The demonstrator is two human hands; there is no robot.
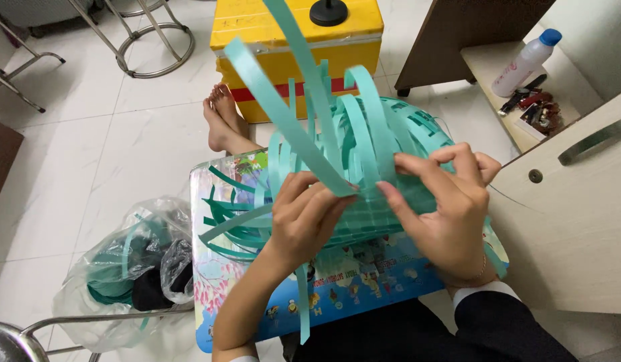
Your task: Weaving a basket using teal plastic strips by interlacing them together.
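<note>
Fingers of the left hand [304, 214] pinch a teal strip [284, 114] while the right hand [444, 208] grips the half-woven teal basket [391, 134] (on a colourful board [364, 281]), beside a clear plastic bag [123, 268] holding more strips

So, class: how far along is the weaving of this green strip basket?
Done: a checkered woven section under the hands. In hand: the left hand pinches one long strip while the right hand presses the weave. Left: many loose strips stand unwoven above.
</note>
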